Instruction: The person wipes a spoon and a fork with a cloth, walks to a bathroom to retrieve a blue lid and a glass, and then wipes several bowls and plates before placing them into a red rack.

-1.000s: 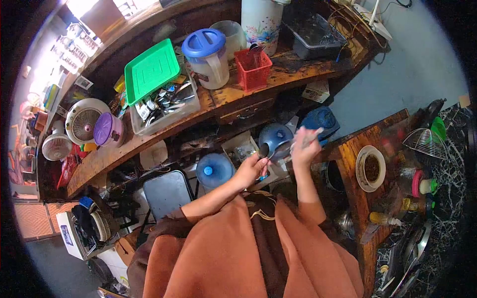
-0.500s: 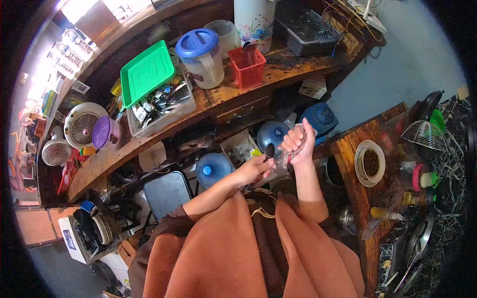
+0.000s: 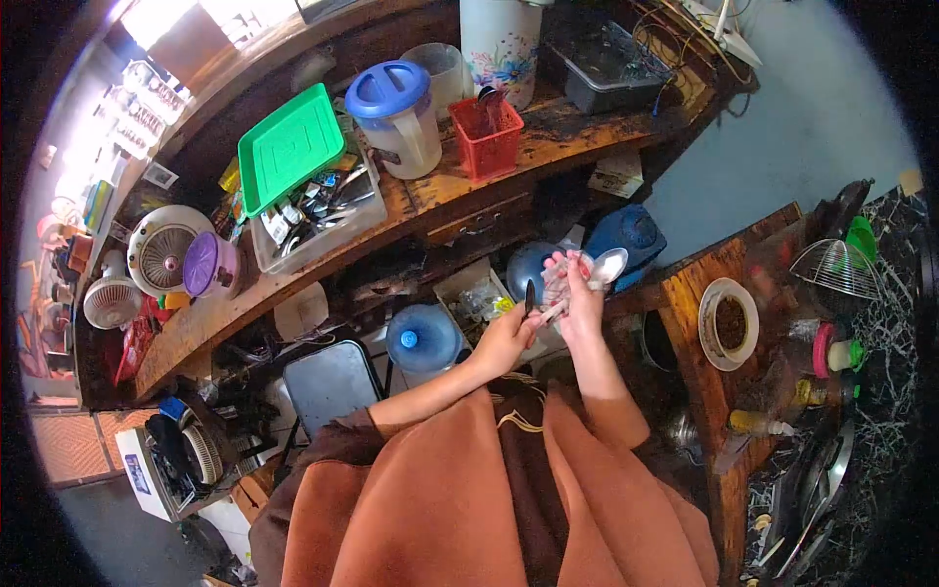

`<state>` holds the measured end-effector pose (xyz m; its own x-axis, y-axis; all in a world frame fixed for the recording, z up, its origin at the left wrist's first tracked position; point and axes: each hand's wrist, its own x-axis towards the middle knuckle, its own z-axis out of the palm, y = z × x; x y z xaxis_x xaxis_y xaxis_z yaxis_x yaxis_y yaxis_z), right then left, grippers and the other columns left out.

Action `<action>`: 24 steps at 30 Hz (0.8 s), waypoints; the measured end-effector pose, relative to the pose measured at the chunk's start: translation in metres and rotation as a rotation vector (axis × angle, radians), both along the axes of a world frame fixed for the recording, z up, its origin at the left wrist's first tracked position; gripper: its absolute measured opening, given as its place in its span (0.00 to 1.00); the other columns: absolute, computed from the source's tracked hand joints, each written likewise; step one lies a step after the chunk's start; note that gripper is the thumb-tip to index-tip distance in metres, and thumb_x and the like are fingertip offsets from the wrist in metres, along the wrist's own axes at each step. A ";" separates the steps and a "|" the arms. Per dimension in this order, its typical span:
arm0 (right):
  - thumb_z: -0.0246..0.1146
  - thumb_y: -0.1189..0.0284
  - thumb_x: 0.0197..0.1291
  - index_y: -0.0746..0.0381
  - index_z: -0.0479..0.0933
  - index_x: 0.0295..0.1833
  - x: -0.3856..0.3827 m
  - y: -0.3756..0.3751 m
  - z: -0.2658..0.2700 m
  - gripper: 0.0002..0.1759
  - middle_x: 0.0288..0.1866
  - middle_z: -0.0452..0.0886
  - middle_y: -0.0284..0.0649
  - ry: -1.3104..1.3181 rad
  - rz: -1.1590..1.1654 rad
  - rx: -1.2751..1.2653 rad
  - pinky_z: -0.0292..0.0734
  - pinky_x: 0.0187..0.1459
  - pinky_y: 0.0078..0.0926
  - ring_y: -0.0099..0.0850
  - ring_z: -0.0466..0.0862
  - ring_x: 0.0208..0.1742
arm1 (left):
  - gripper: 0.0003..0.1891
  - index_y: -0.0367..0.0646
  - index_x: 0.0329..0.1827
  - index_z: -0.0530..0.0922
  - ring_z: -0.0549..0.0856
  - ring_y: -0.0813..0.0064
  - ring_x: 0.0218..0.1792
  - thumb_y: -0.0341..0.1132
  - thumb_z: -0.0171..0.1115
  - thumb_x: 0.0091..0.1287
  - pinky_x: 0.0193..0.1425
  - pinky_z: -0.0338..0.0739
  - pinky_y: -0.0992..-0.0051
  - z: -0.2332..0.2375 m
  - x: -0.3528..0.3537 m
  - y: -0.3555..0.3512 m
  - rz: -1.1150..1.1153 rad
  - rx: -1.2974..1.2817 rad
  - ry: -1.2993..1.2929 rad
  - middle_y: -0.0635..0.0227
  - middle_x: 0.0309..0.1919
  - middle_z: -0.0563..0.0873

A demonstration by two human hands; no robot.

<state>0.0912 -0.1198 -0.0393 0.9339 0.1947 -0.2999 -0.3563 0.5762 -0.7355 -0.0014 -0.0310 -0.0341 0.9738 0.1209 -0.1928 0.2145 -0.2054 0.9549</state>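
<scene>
Both of my hands are raised in front of my brown top, close together. A metal spoon (image 3: 609,265) sticks out beside the fingers of my right hand (image 3: 585,305), its shiny bowl pointing up to the right. Some thin, whitish crumpled material (image 3: 555,290) lies against those curled fingers. My left hand (image 3: 507,338) is closed on a second, dark-looking spoon (image 3: 530,296), seen nearly edge-on and pointing upward. A pale handle (image 3: 554,312) runs between the two hands.
Along the wooden counter stand a green tray (image 3: 291,147) over a cutlery bin (image 3: 308,240), a blue-lidded jug (image 3: 396,122) and a red basket (image 3: 489,147). Blue water bottles (image 3: 423,342) sit below. At right, a bowl of dark sauce (image 3: 728,323) rests on a wooden table (image 3: 685,293).
My right hand has turned and its fingers have shifted; the shiny spoon bowl now shows beside it. The dark spoon in my left hand has rotated to a narrower view.
</scene>
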 end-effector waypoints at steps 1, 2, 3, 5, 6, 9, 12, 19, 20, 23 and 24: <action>0.54 0.65 0.57 0.59 0.69 0.45 -0.003 0.000 0.001 0.13 0.36 0.75 0.38 0.068 -0.012 -0.027 0.74 0.35 0.24 0.27 0.77 0.35 | 0.10 0.39 0.36 0.69 0.72 0.76 0.18 0.37 0.44 0.63 0.24 0.66 0.76 0.003 0.001 -0.001 0.020 -0.031 0.044 0.69 0.14 0.71; 0.54 0.63 0.57 0.57 0.68 0.45 -0.005 -0.001 0.005 0.13 0.33 0.75 0.36 0.133 -0.026 -0.056 0.75 0.29 0.23 0.25 0.77 0.31 | 0.10 0.39 0.36 0.69 0.72 0.76 0.18 0.37 0.44 0.63 0.24 0.66 0.76 0.003 0.003 -0.001 0.010 -0.033 0.043 0.69 0.14 0.71; 0.54 0.63 0.57 0.57 0.68 0.45 -0.003 -0.003 0.004 0.13 0.33 0.75 0.36 0.129 -0.036 -0.059 0.75 0.29 0.23 0.25 0.77 0.31 | 0.10 0.39 0.36 0.69 0.73 0.76 0.18 0.37 0.44 0.63 0.24 0.66 0.75 0.004 0.004 0.000 -0.024 -0.033 0.046 0.69 0.14 0.72; 0.52 0.59 0.57 0.57 0.68 0.43 0.001 -0.007 0.002 0.14 0.22 0.71 0.31 0.202 -0.048 -0.050 0.67 0.16 0.19 0.19 0.71 0.18 | 0.11 0.39 0.33 0.70 0.74 0.74 0.20 0.39 0.46 0.63 0.27 0.67 0.72 -0.013 0.007 0.006 -0.070 -0.101 0.017 0.67 0.16 0.75; 0.52 0.59 0.57 0.57 0.68 0.43 0.003 -0.010 0.000 0.14 0.22 0.71 0.31 0.199 -0.047 -0.050 0.67 0.16 0.19 0.19 0.71 0.18 | 0.11 0.39 0.33 0.70 0.74 0.74 0.20 0.39 0.46 0.63 0.27 0.67 0.72 -0.017 0.008 0.010 -0.069 -0.101 0.014 0.67 0.16 0.75; 0.48 0.57 0.59 0.59 0.68 0.31 0.000 -0.014 0.004 0.16 0.10 0.61 0.28 0.190 0.313 -0.311 0.52 0.05 0.18 0.18 0.57 0.05 | 0.13 0.38 0.31 0.72 0.76 0.75 0.29 0.42 0.50 0.61 0.35 0.69 0.74 -0.026 0.017 0.033 0.259 0.096 -0.042 0.63 0.25 0.78; 0.48 0.58 0.59 0.60 0.67 0.27 -0.013 -0.012 0.020 0.17 0.10 0.62 0.29 -0.035 0.734 -0.438 0.53 0.05 0.17 0.19 0.60 0.06 | 0.11 0.39 0.34 0.73 0.74 0.79 0.29 0.39 0.54 0.59 0.36 0.69 0.76 -0.013 0.033 0.042 0.270 -0.028 -0.310 0.68 0.27 0.78; 0.50 0.60 0.59 0.61 0.70 0.32 -0.022 -0.004 0.019 0.15 0.11 0.65 0.30 -0.172 0.870 -0.493 0.56 0.08 0.17 0.19 0.63 0.07 | 0.09 0.37 0.32 0.74 0.71 0.86 0.25 0.35 0.54 0.59 0.30 0.67 0.82 0.012 0.052 0.054 0.467 -0.171 -0.280 0.75 0.23 0.77; 0.50 0.60 0.59 0.62 0.71 0.33 -0.025 -0.004 0.020 0.15 0.11 0.66 0.29 -0.254 0.865 -0.664 0.56 0.08 0.17 0.19 0.63 0.07 | 0.08 0.38 0.31 0.75 0.70 0.87 0.25 0.35 0.54 0.60 0.29 0.66 0.83 0.016 0.053 0.061 0.521 -0.186 -0.308 0.76 0.23 0.77; 0.50 0.60 0.59 0.62 0.72 0.33 -0.031 -0.004 0.039 0.16 0.11 0.66 0.28 -0.150 0.813 -0.625 0.55 0.09 0.16 0.17 0.61 0.07 | 0.08 0.38 0.32 0.75 0.71 0.86 0.26 0.35 0.55 0.59 0.30 0.66 0.83 0.016 0.050 0.069 0.413 -0.207 -0.293 0.76 0.24 0.77; 0.50 0.60 0.59 0.62 0.72 0.32 -0.032 -0.004 0.041 0.16 0.10 0.65 0.27 -0.082 0.791 -0.569 0.54 0.09 0.15 0.16 0.60 0.07 | 0.08 0.37 0.32 0.75 0.72 0.86 0.26 0.35 0.55 0.59 0.32 0.67 0.84 0.021 0.047 0.066 0.368 -0.227 -0.296 0.76 0.25 0.77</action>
